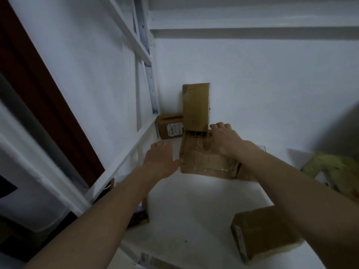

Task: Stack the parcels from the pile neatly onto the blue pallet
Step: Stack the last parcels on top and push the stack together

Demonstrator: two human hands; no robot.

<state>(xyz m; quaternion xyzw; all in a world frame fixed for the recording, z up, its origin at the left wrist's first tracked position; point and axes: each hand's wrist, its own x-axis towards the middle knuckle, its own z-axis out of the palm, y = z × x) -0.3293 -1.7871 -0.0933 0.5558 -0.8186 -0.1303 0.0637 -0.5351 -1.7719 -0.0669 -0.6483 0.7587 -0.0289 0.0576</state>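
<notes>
A flat brown taped parcel point(204, 158) lies on a white shelf surface point(194, 200). My right hand point(223, 138) grips its far right corner, fingers curled over the edge. My left hand point(161, 160) is beside the parcel's left edge, thumb touching it, fingers fairly straight. Behind it a tall brown parcel point(196, 105) stands upright against the white wall. A small labelled box point(170, 126) sits in the corner to its left. Another brown box point(260, 232) lies at the near right. No blue pallet is in view.
A white metal rack frame point(147, 61) runs up the left side with a perforated post. A green-yellow package point(330, 167) lies blurred at the right edge. A dark red panel point(38, 84) and a pale bin point(29, 191) are at far left.
</notes>
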